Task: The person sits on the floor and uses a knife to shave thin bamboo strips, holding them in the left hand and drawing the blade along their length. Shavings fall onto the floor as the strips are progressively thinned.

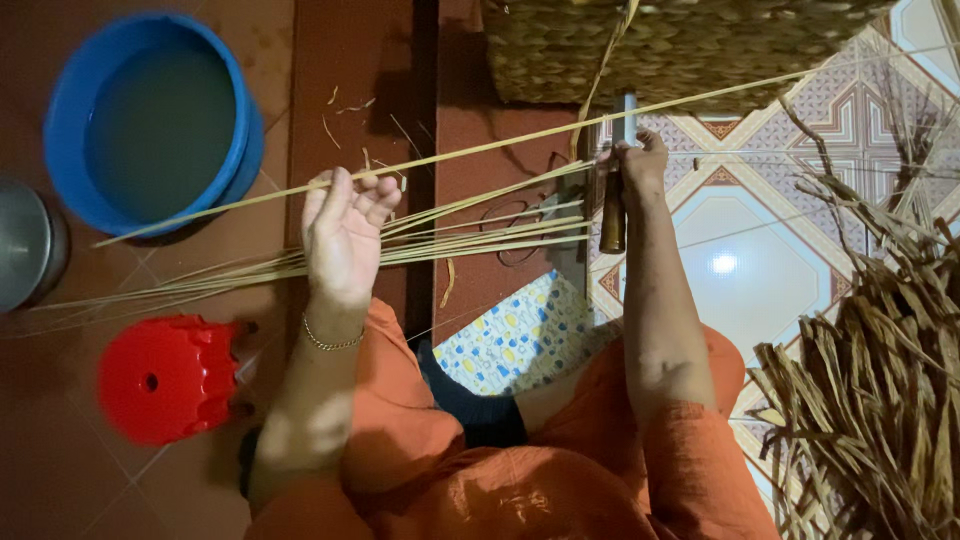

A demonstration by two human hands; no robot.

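Now splitting reed strips over the floor

We hold our left hand [343, 232] open, fingers [375, 200] spread wide under a bundle of pale reed strips [470, 240] that runs across our lap, while one long strip [480, 150] slants above it. Our right hand [640, 160] is closed around a knife with a brown wooden handle [612, 215], its blade pointing up at the strips. Around us we count one blue basin [150, 120] of water near the upper left corner of the floor, one metal pot [30, 245] at the left edge, and one red plastic stool [165, 378] beside our left arm. One woven basket [680, 45] stands beyond the knife. One heap of dried leaves [870, 390] fills the right side. Dark red floor [350, 60] on the left meets patterned tiles [740, 210] on the right.
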